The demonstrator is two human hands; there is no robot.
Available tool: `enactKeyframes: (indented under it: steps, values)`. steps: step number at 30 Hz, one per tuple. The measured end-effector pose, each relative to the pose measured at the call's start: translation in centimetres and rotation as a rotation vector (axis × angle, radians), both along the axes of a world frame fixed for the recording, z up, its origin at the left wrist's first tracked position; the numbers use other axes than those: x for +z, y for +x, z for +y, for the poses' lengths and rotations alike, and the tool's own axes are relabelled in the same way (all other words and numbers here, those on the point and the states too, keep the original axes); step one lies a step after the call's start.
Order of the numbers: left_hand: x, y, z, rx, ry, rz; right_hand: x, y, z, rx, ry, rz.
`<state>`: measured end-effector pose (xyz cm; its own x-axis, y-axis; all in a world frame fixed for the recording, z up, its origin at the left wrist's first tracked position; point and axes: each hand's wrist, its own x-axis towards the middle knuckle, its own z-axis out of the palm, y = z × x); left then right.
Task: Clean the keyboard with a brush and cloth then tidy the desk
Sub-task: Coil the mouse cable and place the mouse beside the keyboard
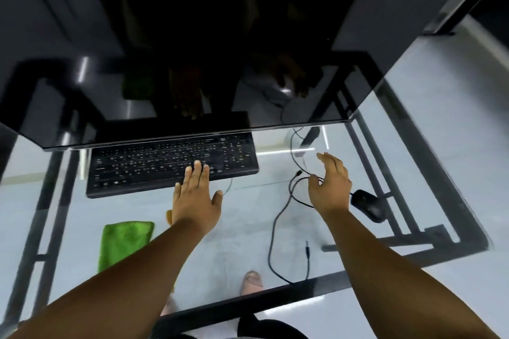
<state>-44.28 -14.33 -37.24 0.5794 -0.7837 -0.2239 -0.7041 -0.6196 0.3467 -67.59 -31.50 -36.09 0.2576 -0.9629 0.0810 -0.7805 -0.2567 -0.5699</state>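
Left hand (197,201) flat, fingers straight on keyboard (170,165) at 12 o'clock. Right hand (332,187) loosely spread over cables (278,217) at 2, gripping nothing. Cloth (124,245) at 9 on bench (248,228). Steady keyboard; gather cables gently, no yanking mouse (369,205).

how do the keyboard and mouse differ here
The keyboard is wide, flat and partly under the monitor; the mouse is small, rounded and out in the open. The left hand touches the keyboard; nothing touches the mouse. Both are black and sit on the glass desk.
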Motion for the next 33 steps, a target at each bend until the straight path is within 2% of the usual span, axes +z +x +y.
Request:
enactKeyframes:
  steps: [8,13,15,18,24,33]
  values:
    - [-0.1,-5.5,-3.6,-0.035,0.01,0.003,-0.5,-9.2,-0.8,-0.057,-0.062,0.283]
    - [-0.3,-7.2,-4.3,-0.051,0.027,-0.006,-1.7,-12.2,-0.8,-0.005,0.112,0.297]
    - [-0.3,-7.3,-4.3,-0.049,0.033,-0.016,-1.9,-12.3,-0.8,-0.002,0.121,0.289]
    - [-0.3,-7.1,-4.3,-0.042,0.031,-0.027,-1.9,-11.7,-1.1,-0.021,0.103,0.187]
    - [0.0,-5.8,-4.6,-0.023,0.029,-0.052,-1.6,-8.3,-2.5,-0.134,0.161,-0.141]
    - [0.2,-2.7,-4.6,-0.003,0.024,-0.073,-1.0,-0.1,-5.1,-0.212,0.251,-0.306]
